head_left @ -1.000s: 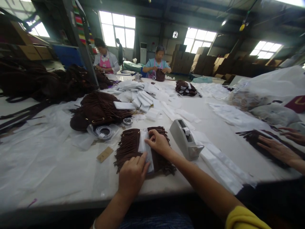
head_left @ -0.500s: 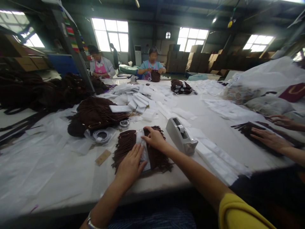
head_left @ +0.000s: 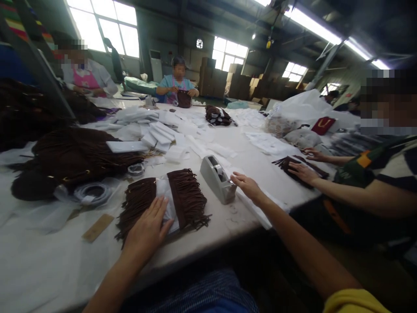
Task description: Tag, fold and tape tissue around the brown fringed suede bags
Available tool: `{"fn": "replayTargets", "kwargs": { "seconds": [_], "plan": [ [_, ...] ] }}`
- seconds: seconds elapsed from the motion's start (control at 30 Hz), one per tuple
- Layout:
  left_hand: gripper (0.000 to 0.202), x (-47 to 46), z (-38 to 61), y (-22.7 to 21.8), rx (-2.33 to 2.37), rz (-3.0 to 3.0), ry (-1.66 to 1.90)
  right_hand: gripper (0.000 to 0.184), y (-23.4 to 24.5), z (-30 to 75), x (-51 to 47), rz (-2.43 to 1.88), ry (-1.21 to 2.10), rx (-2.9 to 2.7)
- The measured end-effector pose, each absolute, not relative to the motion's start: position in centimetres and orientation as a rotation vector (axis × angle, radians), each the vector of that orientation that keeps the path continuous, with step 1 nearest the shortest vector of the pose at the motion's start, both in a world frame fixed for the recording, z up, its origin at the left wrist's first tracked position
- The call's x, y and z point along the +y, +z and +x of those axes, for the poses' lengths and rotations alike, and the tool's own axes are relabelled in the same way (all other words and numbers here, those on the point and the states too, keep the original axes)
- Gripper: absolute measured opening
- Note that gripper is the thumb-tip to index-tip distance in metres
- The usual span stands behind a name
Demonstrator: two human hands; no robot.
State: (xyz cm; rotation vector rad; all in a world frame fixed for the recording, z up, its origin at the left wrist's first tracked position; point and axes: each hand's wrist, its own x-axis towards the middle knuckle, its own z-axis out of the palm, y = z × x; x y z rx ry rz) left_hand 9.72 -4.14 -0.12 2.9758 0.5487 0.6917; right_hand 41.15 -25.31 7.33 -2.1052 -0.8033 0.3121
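Note:
A dark brown fringed piece [head_left: 189, 195], gathered with a whitish plastic band [head_left: 164, 195] across its middle, lies flat on the table in front of me. My left hand [head_left: 150, 224] rests on the band and the left half of the fringe, fingers stretched out. Just right of it stands a grey tape dispenser [head_left: 216, 180] with a roll in it. The fingertips of my right hand [head_left: 249, 189] are at the dispenser's front end, fingers extended; whether they touch the tape end is too small to tell.
Left of me are a heap of brown fringed bags [head_left: 74, 152], a coiled clear strap [head_left: 93, 191] and a brown card tag [head_left: 97, 227]. White padded packets [head_left: 159, 132] pile up beyond. At right, a co-worker's hands [head_left: 304, 171] press another brown piece. Two more people sit across the table.
My right hand has left the plastic band and moved right to the tape dispenser's front. My left hand stays on the fringed piece. The view has turned right, showing more of the co-worker there.

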Motion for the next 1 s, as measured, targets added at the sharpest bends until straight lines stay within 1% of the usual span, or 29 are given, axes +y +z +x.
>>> {"fn": "replayTargets", "kwargs": {
  "seconds": [0.07, 0.17, 0.23, 0.4, 0.5, 0.6, 0.7, 0.83, 0.9, 1.0],
  "plan": [
    [0.059, -4.0, 9.7, -0.2, 0.531, 2.978, 0.699, 0.040, 6.9, 40.8, -24.9, -1.934, 0.466, -0.674],
    [0.059, -4.0, 9.7, -0.2, 0.526, 2.994, 0.698, 0.035, 7.3, 40.0, -24.2, -1.735, 0.588, -0.481],
    [0.059, -3.9, 9.8, -0.2, 0.534, 3.006, 0.692, 0.032, 8.1, 39.4, -24.2, -1.645, 0.585, -0.424],
    [0.060, -4.0, 9.7, -0.2, 0.530, 3.037, 0.681, 0.025, 9.6, 37.6, -25.7, -1.531, 0.444, -0.419],
    [0.061, -4.0, 9.7, -0.2, 0.538, 3.035, 0.684, 0.030, 8.7, 36.5, -27.3, -1.531, 0.488, -0.329],
    [0.062, -4.0, 9.6, -0.3, 0.526, 3.034, 0.696, 0.036, 6.8, 36.0, -28.4, -1.552, 0.566, -0.241],
    [0.061, -4.0, 9.6, -0.4, 0.528, 3.033, 0.689, 0.037, 4.8, 36.2, -28.6, -1.569, 0.609, -0.206],
    [0.061, -3.9, 9.6, -0.4, 0.524, 3.014, 0.674, 0.042, 3.5, 36.9, -28.5, -1.689, 0.518, -0.297],
    [0.061, -3.9, 9.6, -0.4, 0.513, 2.994, 0.689, 0.041, 3.6, 36.9, -28.8, -1.807, 0.446, -0.381],
    [0.062, -3.9, 9.7, -0.4, 0.505, 2.976, 0.704, 0.029, 5.1, 36.1, -29.5, -1.994, 0.309, -0.693]
  ]
}}
